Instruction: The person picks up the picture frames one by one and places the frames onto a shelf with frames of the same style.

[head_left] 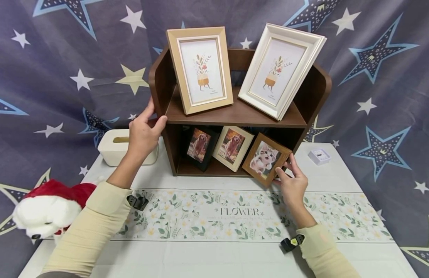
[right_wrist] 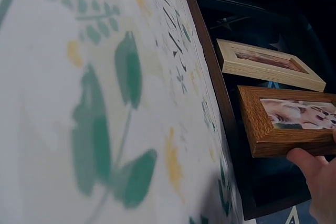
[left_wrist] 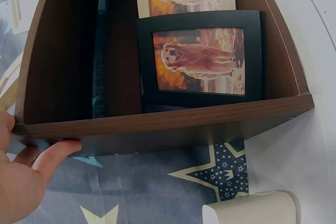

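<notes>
A brown wooden picture frame with a kitten photo (head_left: 264, 159) stands tilted at the right of the lower shelf. My right hand (head_left: 293, 184) pinches its right side, thumb on the front. In the right wrist view, the thumb (right_wrist: 304, 161) lies against the brown frame (right_wrist: 260, 124). My left hand (head_left: 144, 133) rests against the outer left side of the dark brown two-tier shelf (head_left: 232, 119); the left wrist view shows its thumb (left_wrist: 59, 156) on that panel. Beside the kitten frame stand a cream frame (head_left: 234, 148) and a black frame (head_left: 208, 152), both with dog photos.
Two larger frames, one tan (head_left: 186, 73) and one white (head_left: 254, 71), lean on the upper tier. A white tissue box (head_left: 108, 148) and a plush dog (head_left: 49, 210) are at the left. A small clock (head_left: 319, 156) sits right of the shelf. A floral runner (head_left: 200, 227) crosses the table.
</notes>
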Available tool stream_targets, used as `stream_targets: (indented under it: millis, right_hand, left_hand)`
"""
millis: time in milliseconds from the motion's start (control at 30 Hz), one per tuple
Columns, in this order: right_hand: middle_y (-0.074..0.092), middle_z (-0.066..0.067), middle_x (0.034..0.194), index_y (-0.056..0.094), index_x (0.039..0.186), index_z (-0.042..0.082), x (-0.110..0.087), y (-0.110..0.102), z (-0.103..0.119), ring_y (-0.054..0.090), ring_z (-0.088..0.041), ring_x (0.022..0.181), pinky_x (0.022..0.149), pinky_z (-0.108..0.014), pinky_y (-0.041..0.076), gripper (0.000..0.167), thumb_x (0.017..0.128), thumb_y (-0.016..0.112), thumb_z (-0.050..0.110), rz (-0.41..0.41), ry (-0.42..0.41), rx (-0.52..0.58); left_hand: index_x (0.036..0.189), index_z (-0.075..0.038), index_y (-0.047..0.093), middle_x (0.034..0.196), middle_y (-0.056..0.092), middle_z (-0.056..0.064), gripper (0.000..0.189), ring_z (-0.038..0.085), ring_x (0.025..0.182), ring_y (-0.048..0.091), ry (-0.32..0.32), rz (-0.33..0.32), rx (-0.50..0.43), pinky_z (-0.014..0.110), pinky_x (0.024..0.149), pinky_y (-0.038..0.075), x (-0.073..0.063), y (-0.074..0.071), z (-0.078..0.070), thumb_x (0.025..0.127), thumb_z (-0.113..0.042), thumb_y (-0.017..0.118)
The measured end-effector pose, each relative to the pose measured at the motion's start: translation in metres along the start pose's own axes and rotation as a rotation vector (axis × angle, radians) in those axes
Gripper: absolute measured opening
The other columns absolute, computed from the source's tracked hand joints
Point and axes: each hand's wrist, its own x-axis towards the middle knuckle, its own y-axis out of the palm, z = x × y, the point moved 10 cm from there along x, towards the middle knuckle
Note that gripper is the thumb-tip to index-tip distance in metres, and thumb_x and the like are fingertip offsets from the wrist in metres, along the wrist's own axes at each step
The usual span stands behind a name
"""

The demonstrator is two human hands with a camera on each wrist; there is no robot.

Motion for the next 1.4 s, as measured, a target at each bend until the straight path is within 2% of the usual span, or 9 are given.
stream_targets:
  millis: [200,500,633,767,933,1100,1400]
  right_hand:
    - [0.062,0.007,0.108,0.052,0.149,0.029,0.004,0.001,-0.004,0.07,0.006,0.072,0.059,-0.028,0.062,0.071,0.089,0.071,-0.004,-0.03,0.021,0.007]
    - [0.064,0.012,0.104,0.053,0.147,0.031,0.006,0.003,-0.006,0.069,0.009,0.071,0.057,-0.028,0.061,0.07,0.089,0.072,-0.002,-0.063,-0.006,-0.023]
    - [0.064,0.007,0.108,0.055,0.146,0.035,0.007,0.004,-0.007,0.068,0.007,0.07,0.056,-0.026,0.061,0.069,0.088,0.073,0.0,-0.081,-0.02,-0.043]
    - [0.066,-0.002,0.115,0.055,0.144,0.037,0.009,0.007,-0.008,0.068,0.0,0.063,0.054,-0.028,0.061,0.069,0.089,0.073,0.001,-0.089,-0.035,-0.057]
    - [0.068,-0.012,0.124,0.054,0.145,0.035,0.011,0.011,-0.007,0.066,-0.005,0.055,0.052,-0.028,0.06,0.069,0.089,0.072,0.001,-0.087,-0.054,-0.076]
    - [0.068,-0.015,0.126,0.054,0.145,0.034,0.013,0.014,-0.007,0.067,-0.008,0.054,0.049,-0.022,0.058,0.067,0.089,0.071,0.001,-0.092,-0.072,-0.08]
    - [0.07,-0.017,0.128,0.055,0.145,0.033,0.015,0.018,-0.007,0.067,-0.007,0.053,0.049,-0.022,0.058,0.063,0.091,0.069,0.003,-0.12,-0.122,-0.136]
  left_hand:
    - [0.155,-0.035,0.041,0.143,0.063,0.009,0.065,0.029,0.114,0.07,-0.001,-0.003,0.002,0.045,0.096,0.057,0.0,0.0,0.0,0.098,-0.017,0.066]
    - [0.155,-0.034,0.041,0.14,0.064,0.012,0.065,0.03,0.113,0.07,-0.005,-0.01,0.011,0.047,0.095,0.057,-0.001,-0.001,0.0,0.098,-0.017,0.066]
    - [0.156,-0.033,0.041,0.14,0.064,0.012,0.065,0.03,0.114,0.069,-0.004,-0.009,0.011,0.047,0.095,0.057,-0.001,-0.001,0.0,0.098,-0.017,0.066]
    - [0.156,-0.033,0.041,0.141,0.063,0.012,0.065,0.029,0.114,0.069,-0.002,-0.008,0.014,0.047,0.096,0.057,-0.001,-0.001,-0.001,0.098,-0.017,0.066]
    - [0.156,-0.033,0.041,0.141,0.064,0.012,0.065,0.029,0.114,0.069,0.0,-0.008,0.016,0.047,0.096,0.057,-0.001,-0.001,-0.001,0.098,-0.017,0.066]
    - [0.156,-0.033,0.04,0.141,0.064,0.012,0.065,0.029,0.114,0.069,-0.002,-0.008,0.019,0.046,0.096,0.057,-0.001,-0.001,0.0,0.098,-0.017,0.066]
    - [0.156,-0.033,0.04,0.14,0.064,0.013,0.065,0.029,0.113,0.069,-0.005,-0.007,0.019,0.047,0.096,0.057,-0.001,-0.001,0.001,0.098,-0.018,0.066]
